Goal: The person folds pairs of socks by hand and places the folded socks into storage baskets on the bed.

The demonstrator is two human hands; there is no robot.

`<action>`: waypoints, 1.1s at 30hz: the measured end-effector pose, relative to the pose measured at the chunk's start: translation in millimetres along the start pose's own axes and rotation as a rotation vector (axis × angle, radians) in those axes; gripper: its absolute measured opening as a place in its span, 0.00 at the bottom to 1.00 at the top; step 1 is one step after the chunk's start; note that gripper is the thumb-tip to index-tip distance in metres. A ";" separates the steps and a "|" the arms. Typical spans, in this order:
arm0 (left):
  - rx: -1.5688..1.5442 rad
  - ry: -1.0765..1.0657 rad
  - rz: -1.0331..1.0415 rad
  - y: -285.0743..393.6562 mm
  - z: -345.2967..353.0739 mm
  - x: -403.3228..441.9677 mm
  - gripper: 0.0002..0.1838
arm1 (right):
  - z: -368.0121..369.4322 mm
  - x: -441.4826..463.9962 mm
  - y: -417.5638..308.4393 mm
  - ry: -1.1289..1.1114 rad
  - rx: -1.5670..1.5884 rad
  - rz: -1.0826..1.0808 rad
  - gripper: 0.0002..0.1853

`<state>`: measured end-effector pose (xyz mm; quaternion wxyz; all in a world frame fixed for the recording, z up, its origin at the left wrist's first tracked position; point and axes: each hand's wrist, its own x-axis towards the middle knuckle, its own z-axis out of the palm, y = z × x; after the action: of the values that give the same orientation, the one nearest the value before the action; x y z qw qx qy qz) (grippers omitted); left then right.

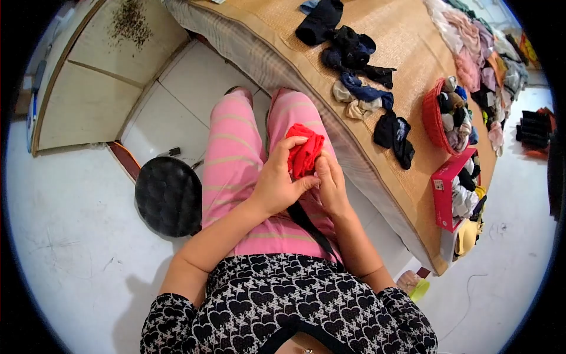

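Observation:
Over my lap, both hands hold a bunched piece of bright red fabric (pixel 305 150), which looks like a rolled sock. My left hand (pixel 279 178) closes round its left and lower side, with the thumb pointing inward below it. On the other side, the fingers and thumb of my right hand (pixel 331 182) press against its lower right edge. Several dark and beige socks (pixel 359 88) lie in a loose row along the near edge of the bed, with a black sock (pixel 394 137) closest to my right hand.
A red basket (pixel 434 118) of rolled socks stands on the bed mat (pixel 407 53). Near the bed's corner is a pink box (pixel 443 197) with more socks. Clothes (pixel 471 47) are heaped at the far side. A round black stool (pixel 168 196) stands to my left.

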<state>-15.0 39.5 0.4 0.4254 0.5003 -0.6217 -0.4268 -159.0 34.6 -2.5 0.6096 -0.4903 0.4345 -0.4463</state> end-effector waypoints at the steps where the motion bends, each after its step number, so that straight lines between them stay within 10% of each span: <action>1: -0.058 0.024 -0.016 -0.1 0.6 1.0 0.31 | 0.6 0.2 -1.6 0.022 0.021 0.059 0.26; 11: -0.860 0.201 -0.339 -16.1 4.3 3.7 0.10 | 0.4 -1.4 -2.2 0.221 0.335 0.066 0.13; 17: -0.197 0.337 -0.168 -11.4 7.5 -1.8 0.11 | 2.7 1.8 -14.2 0.046 -0.358 -0.295 0.05; 20: 0.166 0.268 -0.143 -2.4 1.4 -2.3 0.14 | 5.8 0.3 -0.9 0.139 -0.269 -0.150 0.07; 33: -0.422 -0.030 -0.280 -26.3 -6.4 4.7 0.16 | -0.7 -4.0 8.9 0.080 -0.297 -0.132 0.06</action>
<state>-2.7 30.6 -22.5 0.4480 0.4751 -0.4498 -0.6093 -159.6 39.4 -11.0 0.4819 -0.5842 0.4868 -0.4353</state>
